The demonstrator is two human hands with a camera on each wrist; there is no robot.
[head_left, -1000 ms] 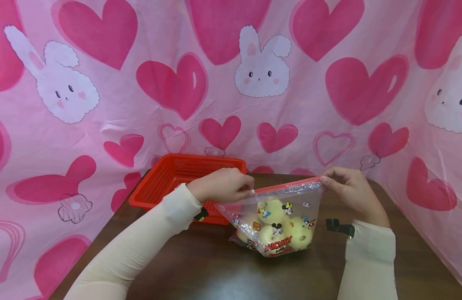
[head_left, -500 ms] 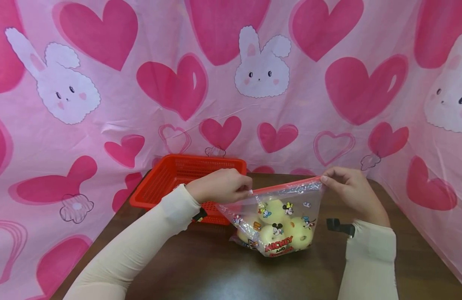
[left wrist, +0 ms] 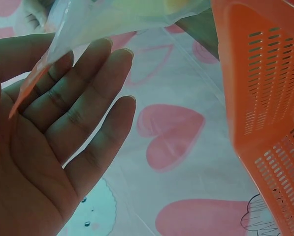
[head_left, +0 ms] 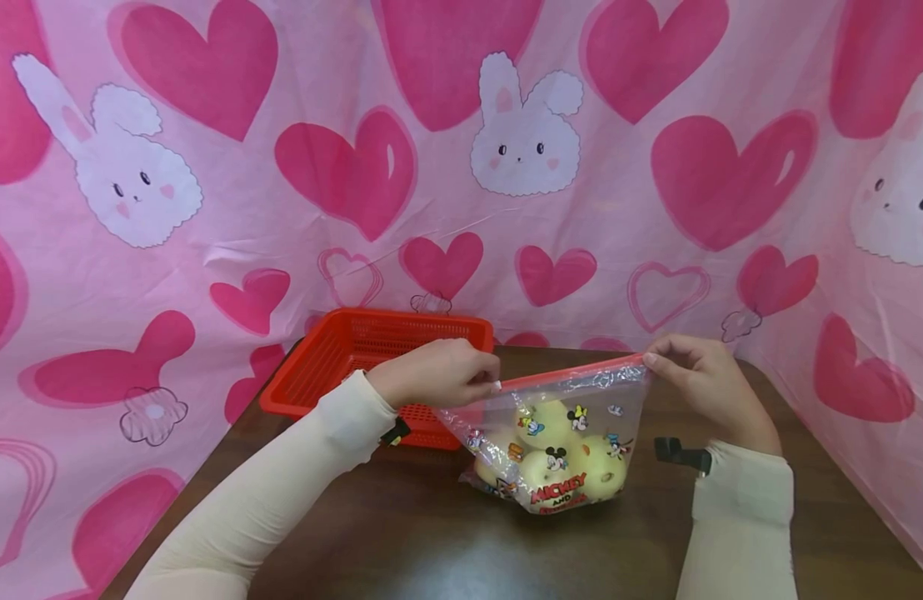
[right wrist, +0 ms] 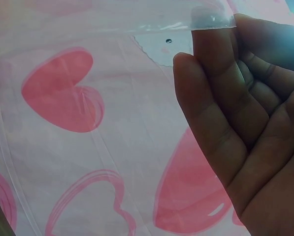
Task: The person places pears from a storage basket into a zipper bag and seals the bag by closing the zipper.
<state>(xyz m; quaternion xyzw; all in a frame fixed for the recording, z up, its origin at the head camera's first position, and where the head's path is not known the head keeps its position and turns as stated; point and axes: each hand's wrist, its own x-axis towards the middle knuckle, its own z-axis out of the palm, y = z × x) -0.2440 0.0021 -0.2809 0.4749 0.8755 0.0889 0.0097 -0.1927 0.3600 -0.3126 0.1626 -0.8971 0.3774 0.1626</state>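
Observation:
A clear zip bag [head_left: 589, 400] with cartoon print and a red top strip rests on the table, holding several pale yellow-green round fruits [head_left: 544, 425]. My left hand [head_left: 442, 372] pinches the left end of the strip. In the left wrist view the red strip end runs between thumb and index finger, while the other fingers [left wrist: 102, 93] are loosely bent. At the opposite top corner, my right hand [head_left: 701, 379] pinches the strip between thumb and fingertips. The right wrist view shows the bag's clear corner [right wrist: 213, 20] at those fingertips. The strip slants upward to the right.
A red perforated plastic basket [head_left: 304, 379] stands behind the left forearm, at the back left of the brown wooden table [head_left: 401, 533]. A pink cloth [head_left: 446, 208] with hearts and rabbits hangs behind and along the sides.
My left hand has shifted slightly to the left along the red strip, still pinching it. The right hand, the bag and the basket stay nearly where they were.

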